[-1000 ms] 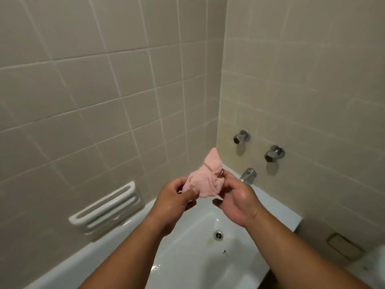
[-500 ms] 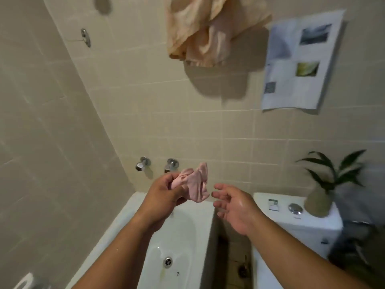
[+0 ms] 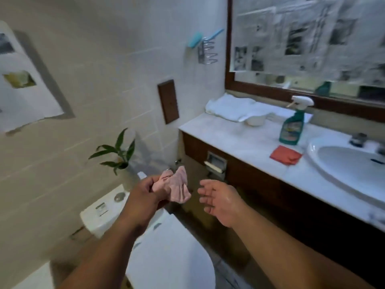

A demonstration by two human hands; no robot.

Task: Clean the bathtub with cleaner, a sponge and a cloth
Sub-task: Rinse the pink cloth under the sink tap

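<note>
My left hand (image 3: 143,195) grips a crumpled pink cloth (image 3: 178,189) in front of me, above the toilet. To its right my right hand (image 3: 220,200) hovers with fingers spread and relaxed, palm turned toward the cloth, holding nothing. A green spray bottle of cleaner (image 3: 291,127) with a white trigger stands on the vanity counter (image 3: 239,142). A flat red-orange sponge or pad (image 3: 285,154) lies on the counter in front of the bottle. The bathtub is out of view.
A white toilet (image 3: 170,257) with its lid down sits below my arms; a potted plant (image 3: 118,155) stands on its tank. A basin (image 3: 352,170) is set in the counter at right, white towels (image 3: 231,107) at its back, a mirror (image 3: 308,42) above.
The view has swung right from the bathtub and taps to the toilet and vanity. My right hand let go of the pink cloth and opened; my left hand keeps hold of it.
</note>
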